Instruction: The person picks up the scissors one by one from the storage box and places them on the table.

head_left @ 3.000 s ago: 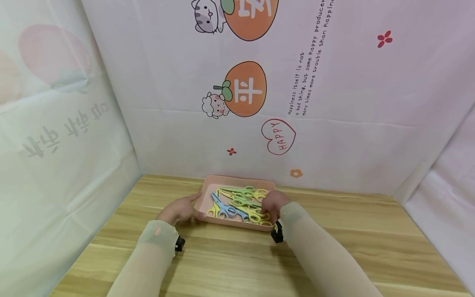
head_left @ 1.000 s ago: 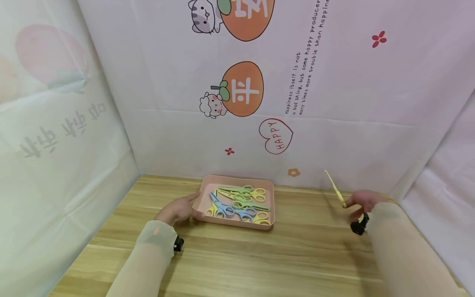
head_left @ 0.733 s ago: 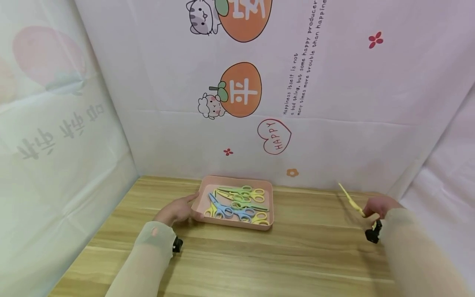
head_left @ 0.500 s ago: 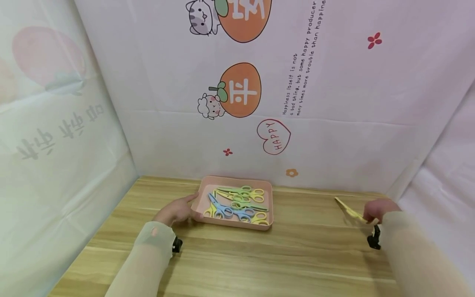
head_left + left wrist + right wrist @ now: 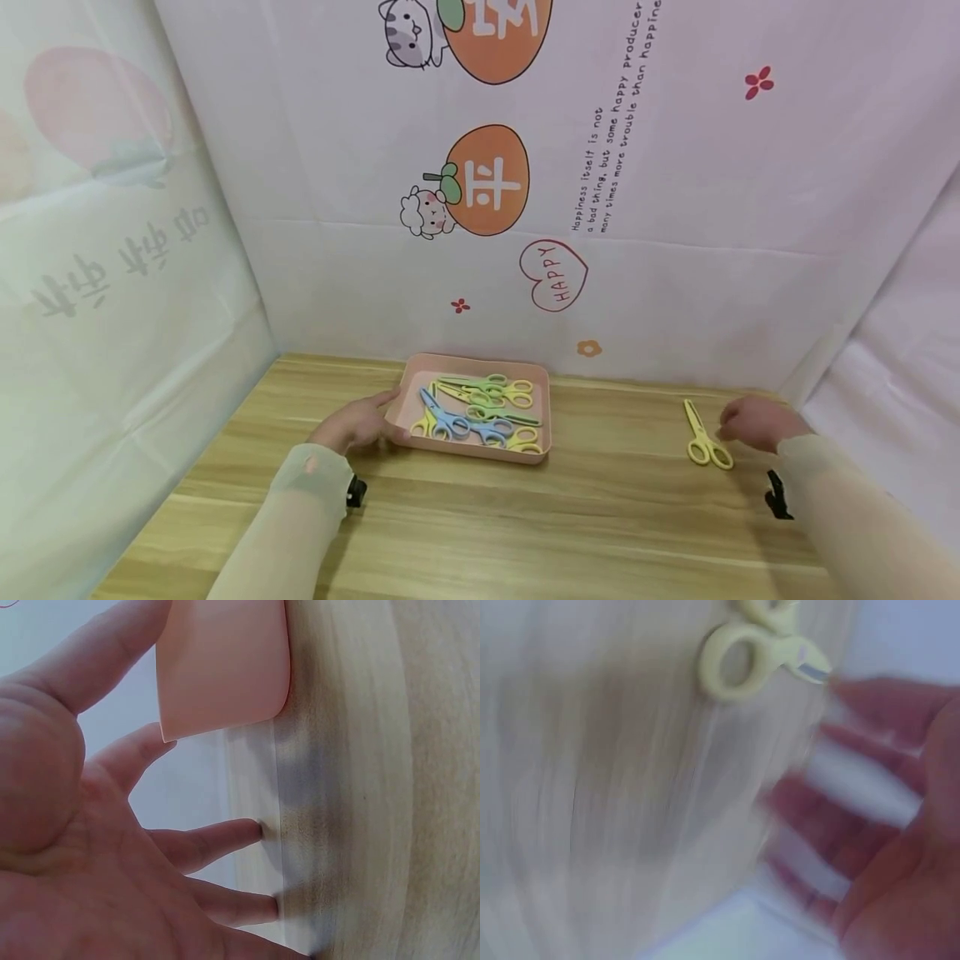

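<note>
At the left end of a pink tray (image 5: 480, 452), my left hand (image 5: 358, 423) rests with fingers spread. In the left wrist view its thumb and index finger meet the tray corner (image 5: 225, 667), and the other fingertips touch the tabletop. Several yellow, green and blue scissors (image 5: 450, 417) lie heaped in the tray. On the right, a yellow pair of scissors (image 5: 702, 437) lies flat on the table, blades toward the back wall. Just right of it is my right hand (image 5: 761, 423), holding nothing. The right wrist view shows its fingers (image 5: 817, 810) loosely bent and blurred beside the scissors.
A wood-grain table (image 5: 480, 533) carries everything. Behind it hangs a white printed cloth (image 5: 675, 317), close to the tray's back edge. More cloth (image 5: 150, 350) closes off the left side, and another sheet (image 5: 907, 375) the right.
My right hand carried yellow scissors out of the tray to the right, laid them flat on the table and let go, shifting slightly right of them. My left hand stayed at the tray.
</note>
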`<state>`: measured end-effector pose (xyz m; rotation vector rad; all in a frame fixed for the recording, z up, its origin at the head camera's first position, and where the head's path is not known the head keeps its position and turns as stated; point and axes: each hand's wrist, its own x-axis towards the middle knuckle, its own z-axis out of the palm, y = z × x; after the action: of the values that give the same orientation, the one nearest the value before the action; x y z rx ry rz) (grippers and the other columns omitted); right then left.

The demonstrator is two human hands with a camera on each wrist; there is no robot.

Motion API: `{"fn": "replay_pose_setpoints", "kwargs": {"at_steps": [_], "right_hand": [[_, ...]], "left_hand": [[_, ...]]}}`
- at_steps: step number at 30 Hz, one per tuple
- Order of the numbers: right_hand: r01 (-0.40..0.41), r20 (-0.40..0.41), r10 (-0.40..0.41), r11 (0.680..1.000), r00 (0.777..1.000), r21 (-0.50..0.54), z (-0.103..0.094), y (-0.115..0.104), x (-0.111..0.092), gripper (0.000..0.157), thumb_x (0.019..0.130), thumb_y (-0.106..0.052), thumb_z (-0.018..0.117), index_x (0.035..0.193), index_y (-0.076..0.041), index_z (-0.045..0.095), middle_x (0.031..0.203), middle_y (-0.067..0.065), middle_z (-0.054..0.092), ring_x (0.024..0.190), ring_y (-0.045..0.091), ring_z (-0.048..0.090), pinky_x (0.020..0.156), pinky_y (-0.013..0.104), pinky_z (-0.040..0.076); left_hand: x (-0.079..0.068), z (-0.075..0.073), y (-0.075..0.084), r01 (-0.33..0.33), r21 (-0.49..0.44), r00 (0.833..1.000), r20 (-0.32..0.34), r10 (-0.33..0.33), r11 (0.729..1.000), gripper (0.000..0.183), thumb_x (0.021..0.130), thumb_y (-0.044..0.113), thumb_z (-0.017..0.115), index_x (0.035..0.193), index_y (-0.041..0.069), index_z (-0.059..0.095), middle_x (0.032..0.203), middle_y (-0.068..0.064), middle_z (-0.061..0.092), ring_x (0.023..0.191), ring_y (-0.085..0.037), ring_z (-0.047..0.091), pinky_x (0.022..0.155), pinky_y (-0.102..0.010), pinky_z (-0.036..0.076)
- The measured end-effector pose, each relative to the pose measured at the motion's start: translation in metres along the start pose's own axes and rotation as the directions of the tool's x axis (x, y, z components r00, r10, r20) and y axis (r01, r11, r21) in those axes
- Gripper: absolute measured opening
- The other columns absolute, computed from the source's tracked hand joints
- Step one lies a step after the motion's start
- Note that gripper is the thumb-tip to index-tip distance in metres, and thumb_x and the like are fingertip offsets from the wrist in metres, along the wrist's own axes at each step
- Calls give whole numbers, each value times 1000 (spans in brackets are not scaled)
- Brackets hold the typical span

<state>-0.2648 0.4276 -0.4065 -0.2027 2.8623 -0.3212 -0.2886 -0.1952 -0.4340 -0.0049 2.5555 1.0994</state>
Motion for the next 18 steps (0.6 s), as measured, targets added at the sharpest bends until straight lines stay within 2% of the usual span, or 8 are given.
{"fn": "replay_pose_setpoints", "kwargs": {"at_steps": [2, 4, 8, 14, 16, 18], "right_hand": [[89, -31, -91, 995, 995, -39, 4, -5, 3, 41, 85, -24, 73, 113, 6, 68, 108, 25, 67, 97, 46, 62, 79, 60, 49], [143, -40, -146, 988, 989, -54, 10, -9, 5, 42, 81, -21, 78, 113, 5, 69, 104, 20, 69, 93, 40, 65, 78, 57, 51], [215, -39, -220, 972, 975, -97, 26, -6, 12, 31, 76, -19, 81, 101, -1, 75, 93, 9, 71, 85, 30, 66, 75, 51, 53], [268, -60, -280, 952, 958, -150, 31, 10, 10, 14, 72, -17, 83, 82, -13, 75, 80, -4, 66, 70, 14, 55, 64, 37, 48], [262, -56, -274, 951, 960, -162, 29, 17, 6, 13, 71, -16, 83, 80, -13, 74, 79, -4, 65, 68, 13, 53, 62, 37, 47], [235, -53, -248, 955, 967, -179, 26, 26, 1, 15, 71, -16, 84, 83, -11, 75, 81, 0, 68, 70, 17, 58, 64, 39, 50]], "left_hand": [[0, 0, 0, 0, 3, 1000, 0, 0, 1000, 102, 75, 33, 89, 159, 24, 31, 157, -21, 32, 123, -33, 42, 108, -59, 27], [-1, 0, 1, -3, 6, 1000, 0, 3, 1000, 102, 75, 33, 88, 159, 24, 31, 157, -21, 32, 123, -33, 42, 109, -59, 26], [-2, 0, 2, 0, 4, 1000, 0, 0, 1000, 102, 76, 33, 88, 159, 24, 31, 157, -21, 32, 124, -33, 42, 109, -59, 25], [-2, 0, 2, 2, 9, 1000, -1, -2, 1000, 101, 76, 32, 88, 159, 24, 30, 156, -22, 33, 123, -32, 43, 110, -58, 26], [-2, 0, 2, 6, 11, 1000, -1, -6, 1000, 101, 77, 32, 88, 159, 25, 30, 156, -22, 33, 122, -32, 43, 109, -59, 26], [-1, 0, 2, 14, 6, 1000, -2, -14, 1000, 101, 76, 32, 88, 159, 25, 31, 156, -21, 33, 122, -32, 43, 110, -59, 26]]}}
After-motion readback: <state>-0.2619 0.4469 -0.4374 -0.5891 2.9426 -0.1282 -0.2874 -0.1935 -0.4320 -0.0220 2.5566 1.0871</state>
